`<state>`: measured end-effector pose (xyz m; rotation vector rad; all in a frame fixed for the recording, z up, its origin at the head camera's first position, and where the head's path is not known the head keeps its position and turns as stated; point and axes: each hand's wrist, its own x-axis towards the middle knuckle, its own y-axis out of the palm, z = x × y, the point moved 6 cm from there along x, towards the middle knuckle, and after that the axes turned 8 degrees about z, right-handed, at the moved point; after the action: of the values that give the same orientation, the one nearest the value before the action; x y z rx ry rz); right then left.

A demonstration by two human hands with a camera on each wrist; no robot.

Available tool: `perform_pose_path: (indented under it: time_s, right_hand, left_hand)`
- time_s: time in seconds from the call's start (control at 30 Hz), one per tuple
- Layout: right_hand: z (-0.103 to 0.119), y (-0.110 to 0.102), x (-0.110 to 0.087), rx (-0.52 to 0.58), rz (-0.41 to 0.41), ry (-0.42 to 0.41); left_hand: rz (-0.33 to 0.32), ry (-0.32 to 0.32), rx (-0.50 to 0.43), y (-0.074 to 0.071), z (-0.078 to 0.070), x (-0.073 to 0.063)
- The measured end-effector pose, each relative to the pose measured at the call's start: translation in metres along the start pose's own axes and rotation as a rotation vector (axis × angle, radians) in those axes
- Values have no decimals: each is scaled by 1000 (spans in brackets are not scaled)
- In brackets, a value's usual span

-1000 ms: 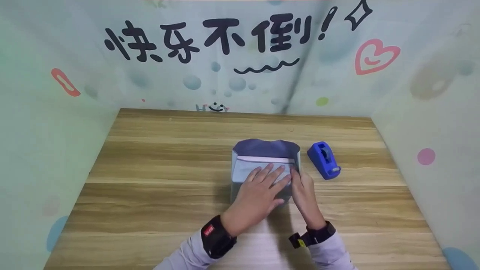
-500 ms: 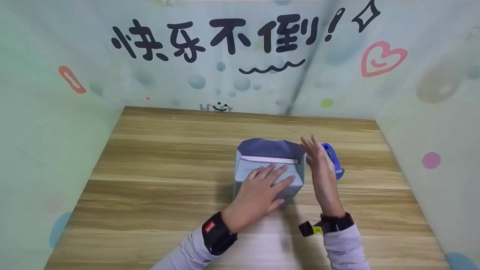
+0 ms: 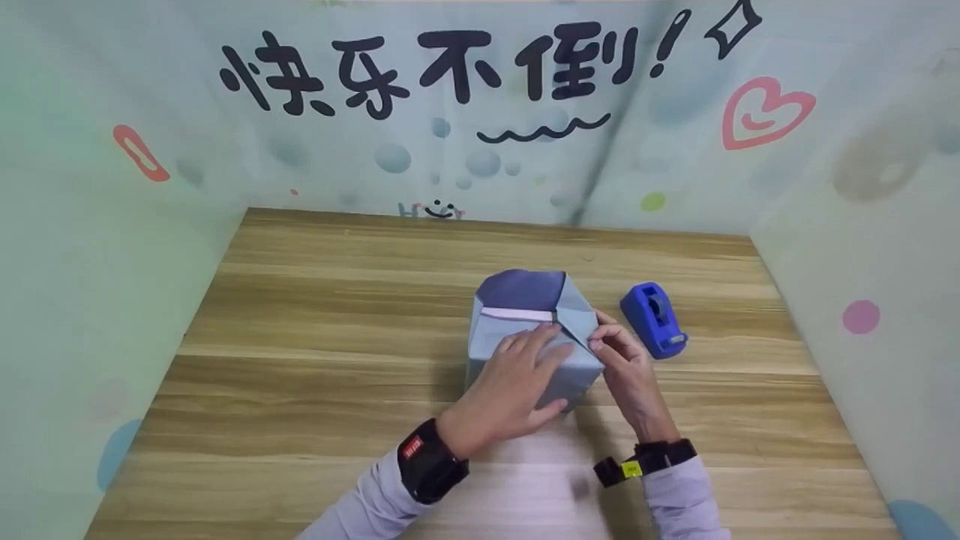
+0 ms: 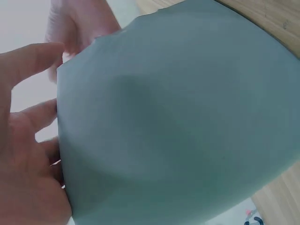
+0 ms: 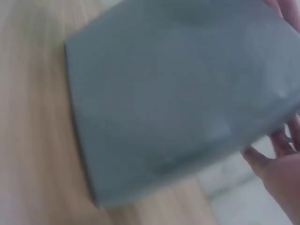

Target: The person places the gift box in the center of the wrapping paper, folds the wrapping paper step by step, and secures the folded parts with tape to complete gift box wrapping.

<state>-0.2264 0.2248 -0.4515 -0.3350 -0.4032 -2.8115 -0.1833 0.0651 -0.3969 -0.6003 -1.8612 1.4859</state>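
Observation:
A box [image 3: 562, 386] wrapped in blue-grey paper stands mid-table, its plain sides filling much of both wrist views. Across its top lies a folded paper flap, and my left hand [image 3: 499, 390] rests on it with the fingers spread. At the right end my right hand [image 3: 634, 379] pinches the side of the wrapping paper [image 3: 576, 304] at the fold, its fingertips at the box's upper right corner. The paper's darker inner face [image 3: 521, 289] stands up at the back. A pale strip [image 3: 517, 313] shows between it and the front flap.
A blue tape dispenser [image 3: 654, 321] stands on the wooden table [image 3: 315, 315], just right of the box and close to my right hand. A printed cloth wall [image 3: 337, 165] rises behind the table and along both sides.
My right hand first drew away from the box to the right, then came back to its side. The right end of the paper is now folded inward; my left hand stays on top.

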Motion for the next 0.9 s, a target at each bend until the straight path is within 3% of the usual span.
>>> perform_pose_path:
  time_s: [0.1, 0.2, 0.27, 0.43, 0.57, 0.63, 0.73, 0.8, 0.83, 0.9]
  right_hand:
    - [5, -1, 5, -133, 89, 24]
    - [10, -2, 9, -243, 162, 64]
    - [13, -1, 10, -310, 168, 129]
    - [13, -3, 12, -383, 199, 206]
    - [14, -3, 12, -417, 227, 200]
    - [15, -2, 11, -435, 246, 186]
    - [16, 0, 12, -467, 288, 166]
    - [16, 1, 12, -494, 318, 161]
    - [16, 1, 12, -506, 331, 160]
    - [18, 2, 13, -524, 354, 169]
  left_hand:
    - [-24, 7, -31, -1, 1, 0]
    - [-26, 13, 66, -1, 0, 2]
    - [-15, 3, 128, 0, 0, 3]
    - [42, -59, 160, 0, 1, 7]
    - [59, -54, 118, 0, 2, 5]
    - [-28, -40, 43, -5, 4, 0]
    - [-294, -97, -97, -21, 16, -14]
    - [-482, -210, -208, -31, 31, -27]
    - [-543, -285, -265, -33, 40, -34]
    - [-561, -451, -379, -30, 57, -43]
